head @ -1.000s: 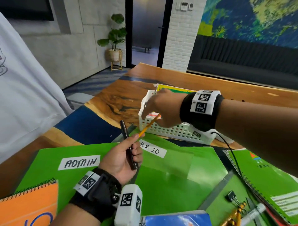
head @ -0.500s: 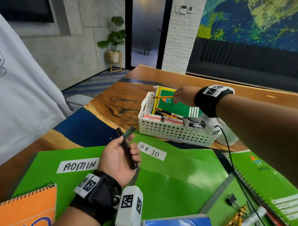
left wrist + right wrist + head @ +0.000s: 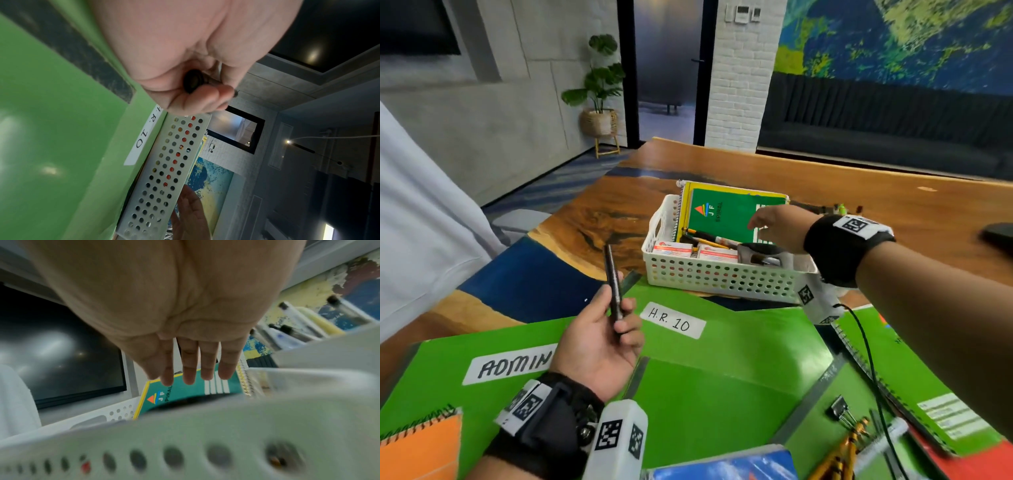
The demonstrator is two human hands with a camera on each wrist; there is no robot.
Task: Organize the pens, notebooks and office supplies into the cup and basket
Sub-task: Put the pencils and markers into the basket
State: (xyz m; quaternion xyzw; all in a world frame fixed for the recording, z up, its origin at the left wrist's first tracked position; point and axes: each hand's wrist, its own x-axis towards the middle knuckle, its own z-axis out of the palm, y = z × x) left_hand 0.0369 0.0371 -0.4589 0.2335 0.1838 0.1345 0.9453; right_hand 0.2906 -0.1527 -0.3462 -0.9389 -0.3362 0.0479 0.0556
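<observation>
My left hand (image 3: 599, 337) holds a black pen (image 3: 613, 282) pinched between thumb and curled fingers, its tip pointing up and away from me, above the green folders (image 3: 722, 370) labelled ADMIN and H.R. 10. The left wrist view shows the pen's round butt end (image 3: 192, 80) wedged in my fist. Just beyond that hand sits the white perforated basket (image 3: 722, 277). My right hand (image 3: 779, 226) hovers over the basket with fingers (image 3: 189, 369) straight and spread, holding nothing. Under its fingertips a green spiral notebook (image 3: 722, 214) stands on edge against the basket's far wall, with pencils (image 3: 709, 240) and small boxes (image 3: 690, 250) lying in front. Pens stand in a cup (image 3: 308, 324) beside my right hand.
</observation>
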